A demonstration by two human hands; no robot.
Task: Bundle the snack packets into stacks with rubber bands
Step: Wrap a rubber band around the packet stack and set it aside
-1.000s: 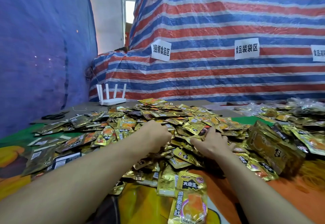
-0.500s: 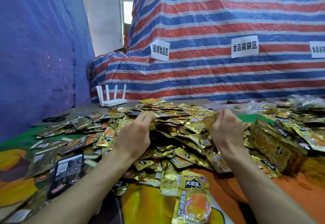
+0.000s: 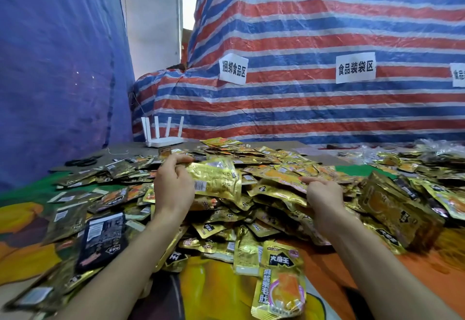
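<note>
A big heap of gold snack packets (image 3: 264,168) covers the table in front of me. My left hand (image 3: 173,186) grips a gold packet (image 3: 216,179), back side up with a barcode, lifted a little above the heap. My right hand (image 3: 324,194) lies on the heap further right, its fingers pinching the edge of a packet (image 3: 284,184) there. A bundled stack of packets (image 3: 397,209) lies on its side at the right. One loose packet (image 3: 279,287) sits alone near the table's front edge.
A white router (image 3: 163,133) stands at the table's back left, with black rubber bands (image 3: 80,161) near it. Dark packets (image 3: 103,236) lie scattered on the left. A striped tarp (image 3: 302,93) with paper signs rises behind. More packets (image 3: 427,163) are piled at the far right.
My left hand has taken a gold packet out of the heap and raised it. My right hand has come down and moved right onto the packets.
</note>
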